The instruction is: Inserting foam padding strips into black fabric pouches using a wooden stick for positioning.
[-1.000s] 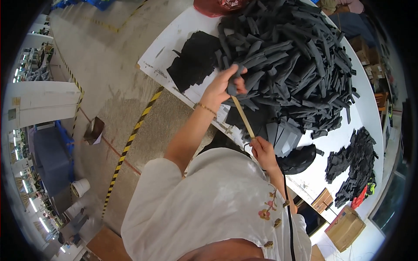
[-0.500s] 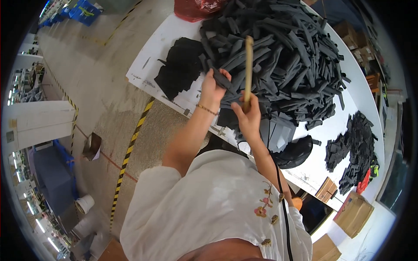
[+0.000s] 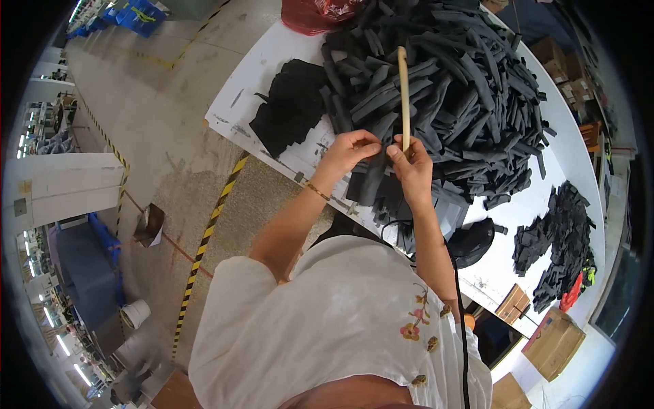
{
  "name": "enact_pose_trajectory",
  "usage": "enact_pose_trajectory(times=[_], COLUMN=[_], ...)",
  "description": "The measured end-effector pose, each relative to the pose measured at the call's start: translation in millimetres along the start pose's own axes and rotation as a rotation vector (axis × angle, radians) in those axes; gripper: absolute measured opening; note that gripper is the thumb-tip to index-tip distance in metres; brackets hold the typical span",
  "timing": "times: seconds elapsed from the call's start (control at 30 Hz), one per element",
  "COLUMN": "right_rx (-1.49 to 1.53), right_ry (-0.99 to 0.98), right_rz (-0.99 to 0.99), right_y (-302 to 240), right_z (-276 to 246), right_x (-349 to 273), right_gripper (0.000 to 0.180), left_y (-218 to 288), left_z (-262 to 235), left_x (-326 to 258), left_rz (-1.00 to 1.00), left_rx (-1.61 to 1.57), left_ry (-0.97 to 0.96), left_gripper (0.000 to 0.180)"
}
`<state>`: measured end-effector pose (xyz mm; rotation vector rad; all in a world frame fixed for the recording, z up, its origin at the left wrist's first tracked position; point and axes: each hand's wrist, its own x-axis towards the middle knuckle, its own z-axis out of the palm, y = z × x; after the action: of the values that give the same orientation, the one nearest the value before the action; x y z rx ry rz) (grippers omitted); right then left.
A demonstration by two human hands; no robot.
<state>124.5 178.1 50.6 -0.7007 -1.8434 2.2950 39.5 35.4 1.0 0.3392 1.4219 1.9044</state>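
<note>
In my right hand [image 3: 413,169] is a pale wooden stick [image 3: 404,92], pointing away from me over the heap. My left hand [image 3: 351,151] pinches the top of a dark grey fabric strip [image 3: 372,178], which hangs down between my hands. The fingertips of both hands are close together, and the stick's lower end is hidden in my right hand. Just beyond them rises a big heap of dark grey fabric strips [image 3: 449,88], many looking folded or tubular. To the left of the heap is a flat stack of black fabric pieces [image 3: 289,102].
The white table [image 3: 235,102] has a red plastic bag [image 3: 310,17] at its far edge. Right of my hands are a black rounded object [image 3: 472,244] and a black cord [image 3: 460,313]. Another dark fabric pile [image 3: 562,235] is farther right. A cardboard box [image 3: 553,344] stands beyond the table.
My left hand has moved right, close to my right hand. The strip that lay slanted in its fingers now hangs down between both hands. The stick stays in my right hand.
</note>
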Motion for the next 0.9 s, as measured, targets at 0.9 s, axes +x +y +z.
enact_pose_trajectory(times=[0.9], right_rx=[-0.567], right_ry=[0.671], right_rz=[-0.502], right_y=[-50.9], right_z=[-78.5], right_x=[40.3], right_gripper=[0.032], left_y=[-76.7], left_z=[-165.3], left_x=[23.5], left_rz=[0.262], left_rx=[0.714], left_ry=[1.268], left_gripper=[0.009])
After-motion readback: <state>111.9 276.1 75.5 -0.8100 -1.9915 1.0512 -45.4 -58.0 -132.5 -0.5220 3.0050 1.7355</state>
